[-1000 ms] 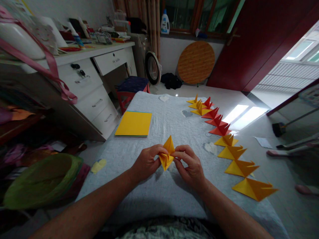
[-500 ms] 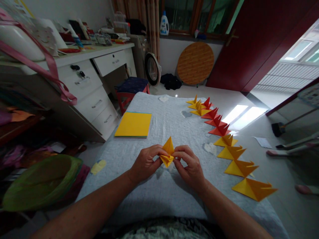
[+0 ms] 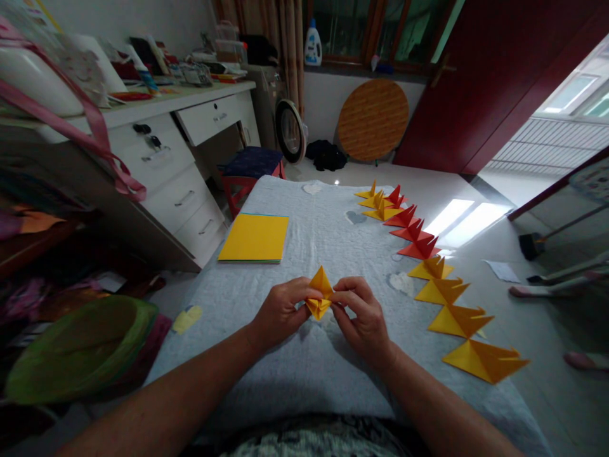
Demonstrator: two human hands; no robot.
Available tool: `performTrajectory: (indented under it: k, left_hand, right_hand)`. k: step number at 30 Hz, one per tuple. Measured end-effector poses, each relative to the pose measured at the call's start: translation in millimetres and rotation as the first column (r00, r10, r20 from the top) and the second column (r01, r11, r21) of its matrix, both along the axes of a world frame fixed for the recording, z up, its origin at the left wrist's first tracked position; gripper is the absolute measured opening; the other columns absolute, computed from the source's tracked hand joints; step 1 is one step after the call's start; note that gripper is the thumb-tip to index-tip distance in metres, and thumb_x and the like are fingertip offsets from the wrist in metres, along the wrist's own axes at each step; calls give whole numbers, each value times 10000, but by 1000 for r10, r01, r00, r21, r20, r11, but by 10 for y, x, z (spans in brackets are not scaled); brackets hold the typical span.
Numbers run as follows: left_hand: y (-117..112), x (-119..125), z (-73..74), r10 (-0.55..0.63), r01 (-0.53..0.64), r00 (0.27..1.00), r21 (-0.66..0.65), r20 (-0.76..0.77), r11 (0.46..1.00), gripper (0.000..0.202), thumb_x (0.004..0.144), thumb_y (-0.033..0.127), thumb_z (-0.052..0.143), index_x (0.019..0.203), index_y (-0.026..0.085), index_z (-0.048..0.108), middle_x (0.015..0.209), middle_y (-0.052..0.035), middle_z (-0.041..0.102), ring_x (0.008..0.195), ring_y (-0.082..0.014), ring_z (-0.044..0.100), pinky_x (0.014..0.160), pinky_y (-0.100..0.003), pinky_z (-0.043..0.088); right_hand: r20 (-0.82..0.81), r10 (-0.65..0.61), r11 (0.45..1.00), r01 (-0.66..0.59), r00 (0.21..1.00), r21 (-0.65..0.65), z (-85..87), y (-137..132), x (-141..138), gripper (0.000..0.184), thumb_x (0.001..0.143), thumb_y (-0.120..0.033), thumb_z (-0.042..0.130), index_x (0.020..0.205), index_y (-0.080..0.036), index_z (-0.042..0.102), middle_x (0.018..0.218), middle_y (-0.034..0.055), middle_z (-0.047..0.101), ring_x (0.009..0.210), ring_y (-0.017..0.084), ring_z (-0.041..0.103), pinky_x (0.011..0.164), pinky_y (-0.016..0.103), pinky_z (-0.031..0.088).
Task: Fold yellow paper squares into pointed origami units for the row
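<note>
A small folded piece of yellow origami paper [image 3: 320, 280] is held up between my two hands, its pointed tip facing away from me. My left hand [image 3: 281, 311] pinches its left side between thumb and fingers. On the opposite side my right hand [image 3: 362, 315] grips the edge with thumb and fingertips, the other fingers curled. Beyond my left hand lies a stack of square yellow paper [image 3: 254, 238]. Along the right edge runs a row of finished-looking folded pieces, several yellow [image 3: 460, 322] and several red [image 3: 419, 244].
A pale blue quilted cloth [image 3: 318, 219] covers the table. To the left stand a white drawer desk [image 3: 171, 178] and a green mesh basket [image 3: 80, 349]. Farther off are a stool [image 3: 252, 162], a washing machine with its door open [image 3: 291, 132] and a round wooden tabletop [image 3: 373, 120].
The tip of the yellow folded paper has tilted slightly lower and to the left. Both hands keep their pinch on it, nearly in the same place.
</note>
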State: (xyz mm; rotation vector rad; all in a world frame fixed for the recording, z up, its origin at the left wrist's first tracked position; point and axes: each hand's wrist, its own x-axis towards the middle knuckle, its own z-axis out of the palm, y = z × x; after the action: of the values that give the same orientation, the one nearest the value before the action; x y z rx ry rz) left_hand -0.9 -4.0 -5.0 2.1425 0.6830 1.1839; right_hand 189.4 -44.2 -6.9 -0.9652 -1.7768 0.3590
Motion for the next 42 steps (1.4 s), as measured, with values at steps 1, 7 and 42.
performTrajectory:
  k: [1, 7, 42]
  left_hand:
    - [3, 0, -6, -2, 2, 1000, 6, 3, 1000, 112, 877, 158, 615, 929, 195, 708, 892, -50, 726, 800, -154, 687, 719, -245, 529]
    - [5, 10, -3, 23, -21, 998, 45, -54, 999, 112, 876, 156, 598, 914, 176, 702, 846, -51, 709, 771, -156, 674, 692, -244, 521]
    - [35, 50, -75, 120, -83, 968, 168, -222, 982, 159, 871, 135, 563, 848, 174, 716, 871, -61, 742, 810, -172, 695, 742, -276, 552]
  right_hand:
    - [0, -1, 1000, 1, 1000, 3, 0, -4, -2, 199, 877, -61, 589, 980, -214, 663, 981, 59, 577, 894, 170, 589, 749, 300, 532]
    - [65, -17, 997, 13, 998, 73, -2, -21, -7, 251, 872, -67, 603, 1047, -226, 686, 981, 65, 582, 891, 188, 568, 731, 320, 521]
    - [33, 39, 990, -43, 999, 136, 108, -83, 37, 249, 871, -40, 567, 1021, -212, 666, 892, 48, 566, 831, 178, 551, 728, 337, 490]
